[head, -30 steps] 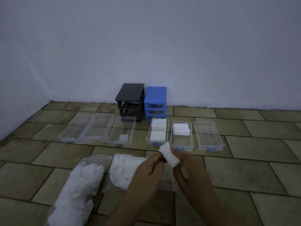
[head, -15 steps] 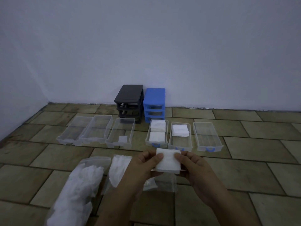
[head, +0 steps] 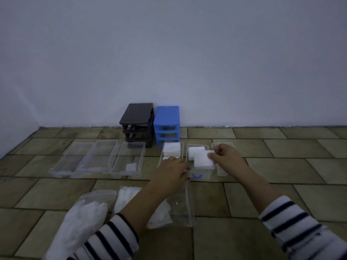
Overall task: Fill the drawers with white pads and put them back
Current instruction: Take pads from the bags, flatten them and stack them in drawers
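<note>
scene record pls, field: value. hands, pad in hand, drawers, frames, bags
right hand: pinches a white pad over the middle blue-handled drawer
left hand: at that drawer's front left corner; grip unclear
pads already in: stack at its far end; more in the drawer to its left
clear drawers: three on the left, one small white piece in the rightmost
frames: black and blue at the wall, slots open
bags: plastic, white pads inside, near floor

no readable text, labels or numbers anywhere.
</note>
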